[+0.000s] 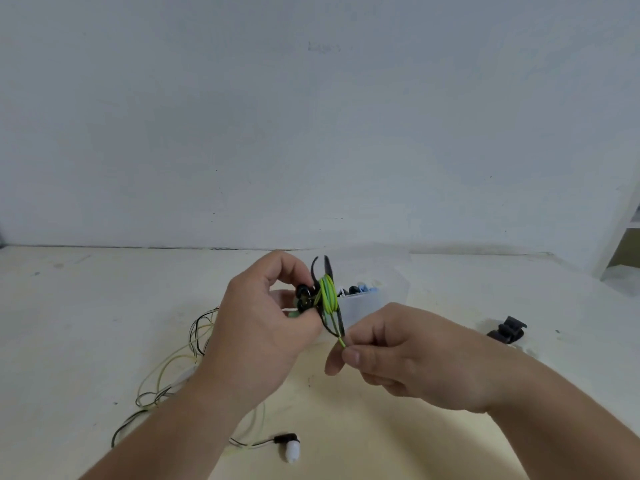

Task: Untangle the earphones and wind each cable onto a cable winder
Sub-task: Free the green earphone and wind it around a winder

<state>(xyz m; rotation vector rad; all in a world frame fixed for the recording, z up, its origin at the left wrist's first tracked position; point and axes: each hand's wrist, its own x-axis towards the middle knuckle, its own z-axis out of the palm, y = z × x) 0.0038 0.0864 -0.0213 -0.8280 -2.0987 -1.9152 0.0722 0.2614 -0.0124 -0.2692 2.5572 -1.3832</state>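
Observation:
My left hand (263,327) grips a black cable winder (323,271) above the table, with black earbuds pressed against it. Green cable (327,294) is wrapped in several turns around the winder's middle. My right hand (405,355) pinches the free end of that green cable just below the winder. A tangle of pale yellow and black earphone cable (173,368) lies on the table to the left, partly under my left forearm. One black-and-white earbud (289,445) lies near the front edge.
A clear plastic box (363,303) with dark and blue pieces stands just behind my hands. A spare black winder (507,329) lies at the right. A white wall closes the back, and a white shelf frame (620,233) stands at far right.

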